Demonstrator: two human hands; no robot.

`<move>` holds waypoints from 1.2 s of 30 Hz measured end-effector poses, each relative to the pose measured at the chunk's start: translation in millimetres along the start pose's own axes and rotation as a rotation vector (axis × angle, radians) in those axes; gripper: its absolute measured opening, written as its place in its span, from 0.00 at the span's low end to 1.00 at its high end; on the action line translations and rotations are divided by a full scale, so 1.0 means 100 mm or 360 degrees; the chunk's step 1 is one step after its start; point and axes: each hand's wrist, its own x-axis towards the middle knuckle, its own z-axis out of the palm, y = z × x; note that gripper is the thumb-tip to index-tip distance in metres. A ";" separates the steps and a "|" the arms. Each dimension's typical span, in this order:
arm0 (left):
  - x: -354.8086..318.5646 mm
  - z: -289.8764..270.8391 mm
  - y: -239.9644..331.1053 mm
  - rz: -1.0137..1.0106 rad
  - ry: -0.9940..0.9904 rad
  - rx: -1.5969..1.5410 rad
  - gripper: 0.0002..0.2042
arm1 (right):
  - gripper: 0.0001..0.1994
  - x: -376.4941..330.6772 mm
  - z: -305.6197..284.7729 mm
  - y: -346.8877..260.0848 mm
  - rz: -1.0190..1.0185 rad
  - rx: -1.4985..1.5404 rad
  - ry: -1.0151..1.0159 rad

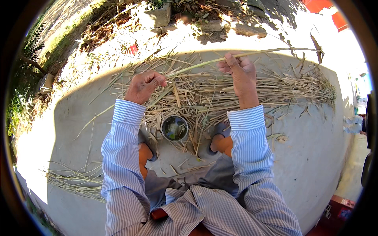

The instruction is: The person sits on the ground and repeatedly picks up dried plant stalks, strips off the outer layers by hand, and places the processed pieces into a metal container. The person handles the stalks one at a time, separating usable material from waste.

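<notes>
A long pale-green dry plant stalk (197, 66) stretches between my two hands, its brown, leafy tip reaching far to the right. My right hand (243, 76) pinches it partway along, thumb against fingers. At its left end the thumb and forefinger of my left hand (143, 86) are closed; the fingertips partly hide the grip. Beneath both hands lies a heap of straw-coloured stalks (275, 88), loose and broken on the left, lined up lengthwise on the right. A round bowl (175, 139) with dark contents, perhaps liquid, stands between my feet.
Thin stalks form a small bundle (75, 183) at the lower left. Beyond the grey concrete floor (299, 157) are dry leaf litter and a concrete block (157, 17). A small red packet (133, 49) lies past the heap.
</notes>
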 end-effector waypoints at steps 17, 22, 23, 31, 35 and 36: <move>0.06 -0.70 -1.36 -0.0126 0.0612 -0.0102 0.09 | 0.06 -0.11 -0.16 -0.12 -0.0071 0.0137 -0.0349; -0.08 -0.40 -0.32 0.0255 0.0856 0.0989 0.14 | 0.09 -0.10 -0.12 0.04 -0.0023 0.0089 -0.0257; -0.10 -0.28 -0.14 0.0401 0.0879 0.1118 0.14 | 0.11 -0.09 -0.12 0.07 -0.0025 0.0069 -0.0244; -0.10 -0.03 0.15 0.0606 0.0376 0.0931 0.06 | 0.14 -0.01 0.07 0.02 0.0209 0.0210 -0.0244; -0.38 -0.57 0.31 0.0157 0.0320 0.1145 0.07 | 0.14 0.14 -0.20 0.01 0.0254 0.0373 0.0032; -0.42 -0.58 0.20 0.0066 0.0333 0.1089 0.07 | 0.14 0.13 -0.36 0.07 0.0267 0.0316 0.0162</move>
